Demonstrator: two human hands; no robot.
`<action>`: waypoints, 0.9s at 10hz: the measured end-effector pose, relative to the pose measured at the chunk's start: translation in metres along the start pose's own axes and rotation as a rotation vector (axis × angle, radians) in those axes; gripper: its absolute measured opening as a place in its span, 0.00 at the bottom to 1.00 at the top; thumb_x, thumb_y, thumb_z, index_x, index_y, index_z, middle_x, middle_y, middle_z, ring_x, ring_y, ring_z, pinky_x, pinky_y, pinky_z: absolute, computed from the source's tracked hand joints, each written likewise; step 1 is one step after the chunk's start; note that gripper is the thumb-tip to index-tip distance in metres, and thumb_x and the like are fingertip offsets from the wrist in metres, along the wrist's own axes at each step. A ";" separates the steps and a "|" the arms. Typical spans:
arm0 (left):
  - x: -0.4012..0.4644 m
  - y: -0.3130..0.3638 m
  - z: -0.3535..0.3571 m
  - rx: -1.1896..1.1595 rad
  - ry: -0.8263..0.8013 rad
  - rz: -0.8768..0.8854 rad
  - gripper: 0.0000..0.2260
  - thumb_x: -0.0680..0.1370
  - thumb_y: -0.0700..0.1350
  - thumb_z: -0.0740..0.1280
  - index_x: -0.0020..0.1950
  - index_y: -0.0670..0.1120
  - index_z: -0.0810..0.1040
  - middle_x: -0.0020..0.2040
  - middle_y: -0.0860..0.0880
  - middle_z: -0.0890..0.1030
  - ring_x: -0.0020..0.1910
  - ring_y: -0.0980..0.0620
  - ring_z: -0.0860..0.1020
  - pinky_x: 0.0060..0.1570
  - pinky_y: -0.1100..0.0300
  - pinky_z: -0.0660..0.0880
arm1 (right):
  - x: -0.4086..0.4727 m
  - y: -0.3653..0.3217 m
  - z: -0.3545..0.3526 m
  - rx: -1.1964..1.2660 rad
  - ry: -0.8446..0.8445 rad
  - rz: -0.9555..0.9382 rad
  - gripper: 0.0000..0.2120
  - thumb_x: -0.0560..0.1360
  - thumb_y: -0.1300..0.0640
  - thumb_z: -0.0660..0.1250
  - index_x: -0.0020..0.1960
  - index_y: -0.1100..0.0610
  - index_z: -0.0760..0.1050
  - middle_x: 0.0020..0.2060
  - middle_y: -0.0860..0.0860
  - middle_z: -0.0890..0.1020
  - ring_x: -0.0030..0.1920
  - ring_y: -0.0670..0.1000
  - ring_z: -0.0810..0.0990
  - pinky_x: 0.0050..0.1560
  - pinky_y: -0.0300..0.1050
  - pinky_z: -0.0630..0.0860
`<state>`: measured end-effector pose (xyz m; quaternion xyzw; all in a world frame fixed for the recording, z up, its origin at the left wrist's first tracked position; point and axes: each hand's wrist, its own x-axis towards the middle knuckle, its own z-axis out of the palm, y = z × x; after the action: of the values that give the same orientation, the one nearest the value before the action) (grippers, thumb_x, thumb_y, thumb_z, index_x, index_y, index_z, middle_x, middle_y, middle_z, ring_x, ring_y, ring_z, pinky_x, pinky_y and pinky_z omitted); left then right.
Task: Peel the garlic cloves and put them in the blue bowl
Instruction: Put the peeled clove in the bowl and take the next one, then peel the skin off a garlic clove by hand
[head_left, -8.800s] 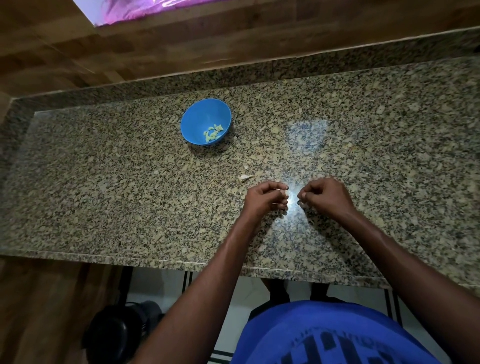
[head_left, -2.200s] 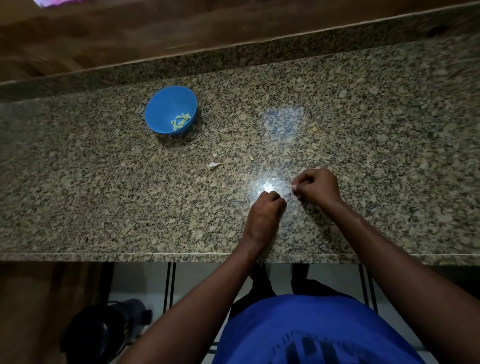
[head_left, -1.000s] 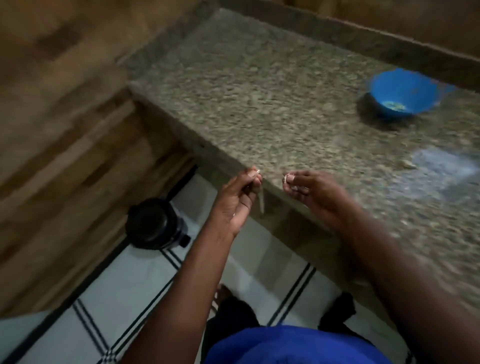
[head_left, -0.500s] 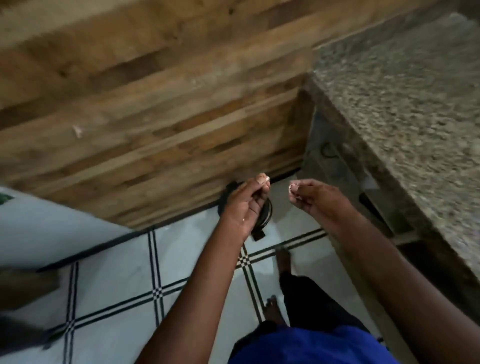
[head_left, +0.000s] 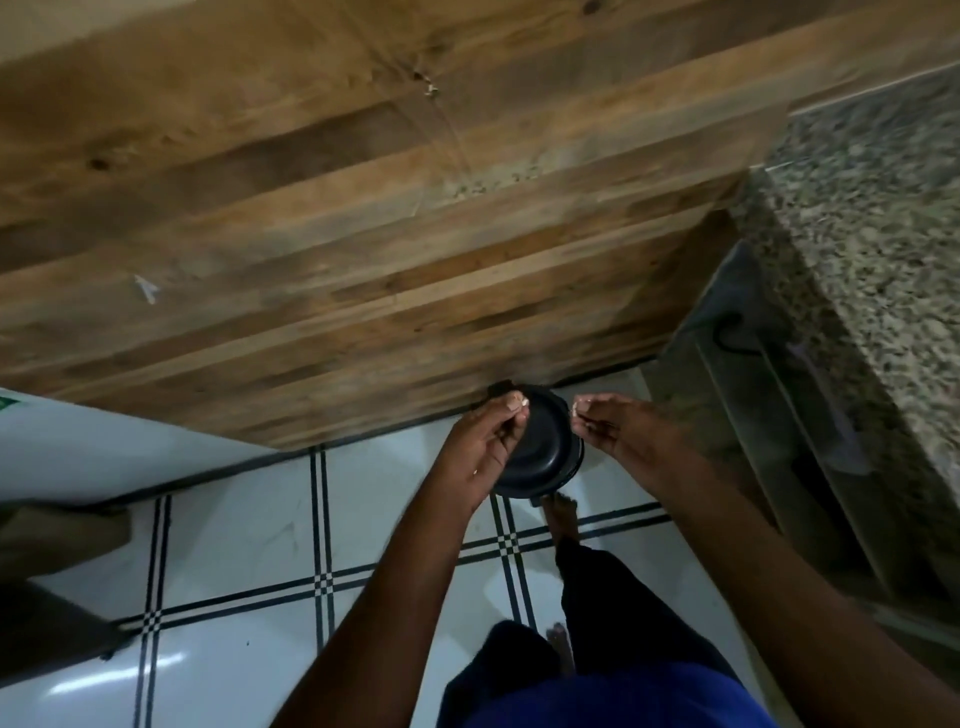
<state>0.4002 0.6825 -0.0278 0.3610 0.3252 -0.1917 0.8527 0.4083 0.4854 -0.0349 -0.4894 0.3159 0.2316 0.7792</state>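
Both hands (head_left: 550, 441) now over black bin (head_left: 543, 452)

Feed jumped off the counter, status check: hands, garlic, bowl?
Left hand and right hand both pinched, over black bin on floor. Contents too small to tell. Blue bowl out of view.

One head-worn, wide-angle view looks steeply down from standing height, facing forward over the person's own arms. Both hands, the left hand (head_left: 485, 441) and the right hand (head_left: 623, 434), sit near the middle of the frame, held over a black bin (head_left: 545, 449) on the tiled floor (head_left: 234, 545) below. A wood-plank wall (head_left: 363, 234) fills the far upper half. The granite bench (head_left: 883, 249) shows only at the right edge. With one camera, no second view overlaps.
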 end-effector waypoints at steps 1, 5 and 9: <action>0.029 0.001 -0.010 -0.026 0.033 -0.040 0.05 0.80 0.32 0.67 0.53 0.35 0.82 0.48 0.41 0.85 0.46 0.51 0.85 0.46 0.64 0.82 | 0.030 0.008 0.012 -0.031 0.021 0.040 0.06 0.76 0.69 0.70 0.53 0.66 0.81 0.47 0.61 0.85 0.47 0.55 0.86 0.46 0.42 0.85; 0.194 -0.087 -0.124 0.030 0.233 -0.215 0.09 0.84 0.29 0.58 0.56 0.32 0.78 0.40 0.44 0.86 0.46 0.50 0.83 0.39 0.64 0.82 | 0.201 0.107 0.009 -0.029 0.224 0.278 0.04 0.80 0.69 0.65 0.49 0.69 0.77 0.43 0.62 0.82 0.43 0.57 0.82 0.51 0.50 0.84; 0.410 -0.222 -0.249 1.221 0.226 0.436 0.18 0.85 0.50 0.59 0.65 0.42 0.83 0.62 0.44 0.84 0.62 0.46 0.80 0.66 0.56 0.71 | 0.392 0.231 -0.026 0.276 0.135 0.414 0.25 0.86 0.49 0.51 0.79 0.61 0.63 0.79 0.61 0.62 0.77 0.65 0.65 0.73 0.60 0.64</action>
<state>0.4650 0.6812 -0.5528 0.8555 0.1651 -0.1256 0.4745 0.5182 0.5773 -0.4675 -0.3174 0.4894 0.3076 0.7517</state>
